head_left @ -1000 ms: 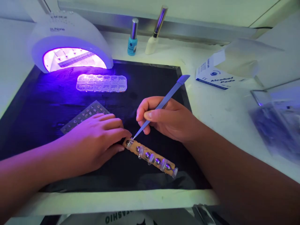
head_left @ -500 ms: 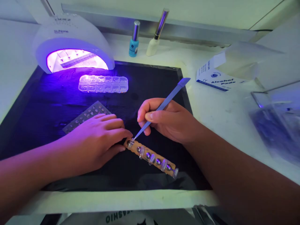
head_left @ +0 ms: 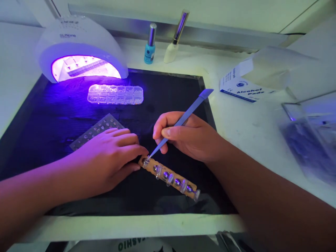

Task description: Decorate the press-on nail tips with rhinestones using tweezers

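Note:
My left hand [head_left: 119, 154] grips the upper left end of a wooden strip [head_left: 172, 180] between thumb and fingertips. Several dark metallic discs sit along the strip, with clear nail tips [head_left: 170, 179] standing across it. In my right hand [head_left: 183, 134] is a slim blue-grey pointed tool [head_left: 190, 110], held like a pen. Its thin point touches or nearly touches the clear piece [head_left: 146, 162] at the strip's left end. Partly under my left hand lies a clear sticker sheet [head_left: 98, 130] with small motifs.
A lit white nail lamp [head_left: 86, 43] stands at the back left of the black mat [head_left: 170, 91]. Before it lies a clear compartment case [head_left: 115, 94]. Behind are a blue polish bottle [head_left: 149, 52] and a pale bottle [head_left: 171, 51]. An alcohol pads box [head_left: 244, 84] and a clear container [head_left: 309, 140] stand right.
The tool's point has shifted slightly down and left over the clear piece at the strip's end, my right hand moving with it. My left hand and the strip hold nearly still.

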`<state>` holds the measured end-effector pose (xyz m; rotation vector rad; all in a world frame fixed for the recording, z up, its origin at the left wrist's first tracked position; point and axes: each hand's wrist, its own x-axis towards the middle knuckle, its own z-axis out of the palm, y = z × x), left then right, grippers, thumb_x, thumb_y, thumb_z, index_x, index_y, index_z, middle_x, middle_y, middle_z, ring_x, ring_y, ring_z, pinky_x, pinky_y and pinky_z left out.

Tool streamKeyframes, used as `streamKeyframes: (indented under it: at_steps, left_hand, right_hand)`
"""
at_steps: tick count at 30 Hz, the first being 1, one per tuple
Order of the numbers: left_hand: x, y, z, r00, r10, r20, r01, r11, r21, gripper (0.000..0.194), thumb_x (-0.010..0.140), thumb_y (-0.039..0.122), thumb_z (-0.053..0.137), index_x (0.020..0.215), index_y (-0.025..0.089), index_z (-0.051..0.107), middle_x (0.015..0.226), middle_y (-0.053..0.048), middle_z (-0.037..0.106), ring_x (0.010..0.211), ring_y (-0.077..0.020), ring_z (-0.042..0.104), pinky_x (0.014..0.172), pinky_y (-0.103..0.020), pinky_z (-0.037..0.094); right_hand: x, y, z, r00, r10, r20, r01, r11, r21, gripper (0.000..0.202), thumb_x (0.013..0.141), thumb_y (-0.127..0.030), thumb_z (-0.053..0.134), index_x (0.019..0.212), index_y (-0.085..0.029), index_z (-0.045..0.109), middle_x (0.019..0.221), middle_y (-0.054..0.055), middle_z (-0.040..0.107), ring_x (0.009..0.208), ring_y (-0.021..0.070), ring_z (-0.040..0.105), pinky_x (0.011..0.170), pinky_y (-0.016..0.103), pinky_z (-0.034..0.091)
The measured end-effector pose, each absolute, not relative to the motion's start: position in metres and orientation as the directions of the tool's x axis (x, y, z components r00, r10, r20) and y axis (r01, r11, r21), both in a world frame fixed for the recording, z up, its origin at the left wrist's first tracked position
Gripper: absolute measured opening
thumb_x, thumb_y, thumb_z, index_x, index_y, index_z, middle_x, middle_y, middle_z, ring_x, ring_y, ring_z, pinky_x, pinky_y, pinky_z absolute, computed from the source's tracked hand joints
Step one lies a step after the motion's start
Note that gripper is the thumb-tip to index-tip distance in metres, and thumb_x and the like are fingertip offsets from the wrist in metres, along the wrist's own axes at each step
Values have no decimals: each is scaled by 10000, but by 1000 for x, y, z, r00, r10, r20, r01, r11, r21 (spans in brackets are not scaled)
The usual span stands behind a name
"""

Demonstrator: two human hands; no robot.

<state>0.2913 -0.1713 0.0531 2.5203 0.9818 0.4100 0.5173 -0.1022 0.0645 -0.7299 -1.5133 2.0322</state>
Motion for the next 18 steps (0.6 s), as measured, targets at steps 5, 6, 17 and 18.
streamKeyframes:
  at_steps: [5,6,17,18]
  left_hand:
    - [291,-171,53,716,688,116,577,-678,455,185,1015,182,502,1126,210,648,925,-46,665,874,-229,604,788,-407,464]
    - [291,-171,53,716,687,119,576,-679,454,184,1015,183,502,1122,210,649,923,-47,665,871,-228,605,788,-405,465]
    - [291,-170,52,711,693,122,570,-669,477,179,1015,179,509,1126,225,641,914,-28,650,852,-228,599,781,-408,460]
    - [291,-170,53,707,696,125,572,-667,478,181,1013,179,513,1136,226,638,922,-28,651,857,-226,603,788,-410,467]
  right_hand:
    - [518,-103,63,-737,667,-112,-86,-257,-963,52,812,-150,626,810,-121,668,730,-20,654,588,71,619,561,199,479]
    - [518,-103,63,-738,666,-109,-88,-255,-963,52,811,-148,625,811,-121,669,729,-21,653,588,71,619,562,199,479]
    - [518,-102,61,-739,665,-110,-79,-248,-966,50,808,-145,620,812,-127,666,724,-20,644,592,78,621,565,200,478]
    - [518,-103,61,-741,663,-107,-80,-245,-966,49,808,-145,621,812,-127,667,722,-20,643,592,79,620,565,200,476]
